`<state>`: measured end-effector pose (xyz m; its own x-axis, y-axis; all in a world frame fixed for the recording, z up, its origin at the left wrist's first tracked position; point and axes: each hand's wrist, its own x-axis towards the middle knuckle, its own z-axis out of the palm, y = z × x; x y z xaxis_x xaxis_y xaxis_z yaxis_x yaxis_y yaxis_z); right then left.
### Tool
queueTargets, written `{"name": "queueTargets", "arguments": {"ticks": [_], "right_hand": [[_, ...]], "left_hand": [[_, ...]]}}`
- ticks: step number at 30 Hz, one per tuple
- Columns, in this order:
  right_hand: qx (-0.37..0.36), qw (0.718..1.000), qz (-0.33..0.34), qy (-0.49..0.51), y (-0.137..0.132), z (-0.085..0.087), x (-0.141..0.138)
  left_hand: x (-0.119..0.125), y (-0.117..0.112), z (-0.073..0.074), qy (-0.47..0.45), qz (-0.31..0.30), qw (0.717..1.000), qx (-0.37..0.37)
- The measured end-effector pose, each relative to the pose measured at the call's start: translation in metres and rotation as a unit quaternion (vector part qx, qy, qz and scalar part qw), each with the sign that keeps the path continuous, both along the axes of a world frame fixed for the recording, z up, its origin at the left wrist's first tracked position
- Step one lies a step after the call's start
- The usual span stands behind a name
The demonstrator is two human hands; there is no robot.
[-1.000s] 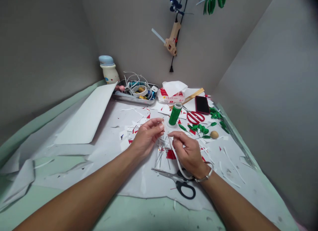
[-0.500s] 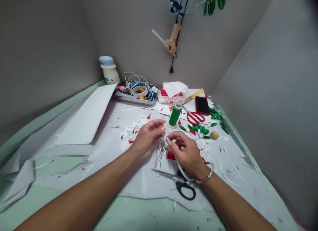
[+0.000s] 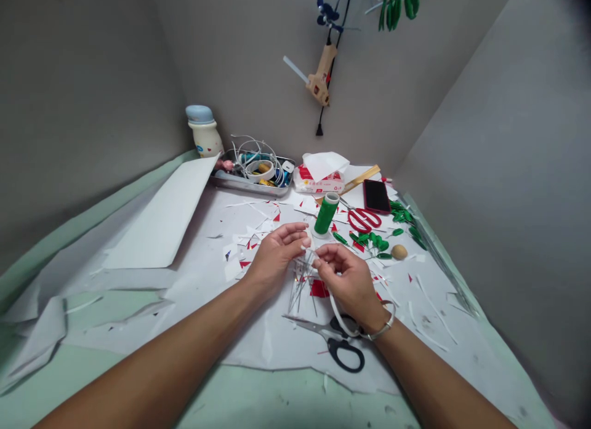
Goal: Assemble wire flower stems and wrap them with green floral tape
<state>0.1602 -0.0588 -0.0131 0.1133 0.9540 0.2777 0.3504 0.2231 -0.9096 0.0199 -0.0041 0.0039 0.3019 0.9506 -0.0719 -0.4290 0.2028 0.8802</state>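
A narrow white strip (image 3: 339, 318) hangs in a loop from my right hand (image 3: 348, 278) down past the wrist. My right thumb and fingers are closed in a pinch on it. The strip's upper end bridges to my left hand (image 3: 277, 253), whose thumb and index finger are pinched at its tip; the other fingers curl loosely. Whether anything else is in the left pinch is too small to see. Below the hands lie several thin wire stems (image 3: 301, 290) and a red piece (image 3: 318, 288). Black-handled scissors (image 3: 346, 355) lie nearest me.
A green thread spool (image 3: 327, 213) stands just beyond my hands. Green leaf pieces (image 3: 373, 239), red-handled scissors (image 3: 364, 220), a phone (image 3: 376, 196) and a brown round object (image 3: 399, 252) are at right. Behind are a metal tray (image 3: 253, 184), tissues (image 3: 318, 181) and a hanging glue gun (image 3: 321, 78).
My right hand has shifted slightly right, away from the left fingertips. More of the white strip now shows between the two hands, and more of the red piece below is uncovered.
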Motion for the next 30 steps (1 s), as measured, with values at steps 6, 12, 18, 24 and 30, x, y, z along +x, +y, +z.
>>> {"name": "queueTargets", "arguments": {"ticks": [6,12,18,24,30], "right_hand": [[-0.007,1.000,-0.007,0.011,0.000,0.001,0.000],[0.007,0.999,-0.026,0.029,0.001,0.002,0.001],[0.004,0.996,-0.016,0.087,0.004,0.001,0.003],[-0.012,0.992,0.037,0.122,0.003,0.004,0.003],[-0.008,0.992,0.044,0.116,0.001,0.005,-0.001]], "left_hand": [[-0.001,0.001,-0.002,0.070,-0.003,0.996,0.059],[-0.005,0.007,-0.005,0.142,0.149,0.976,0.066],[0.001,-0.005,-0.006,0.113,-0.017,0.993,0.037],[0.004,-0.011,-0.007,0.103,-0.074,0.992,0.017],[0.004,-0.009,-0.006,0.071,-0.088,0.993,-0.012]]}}
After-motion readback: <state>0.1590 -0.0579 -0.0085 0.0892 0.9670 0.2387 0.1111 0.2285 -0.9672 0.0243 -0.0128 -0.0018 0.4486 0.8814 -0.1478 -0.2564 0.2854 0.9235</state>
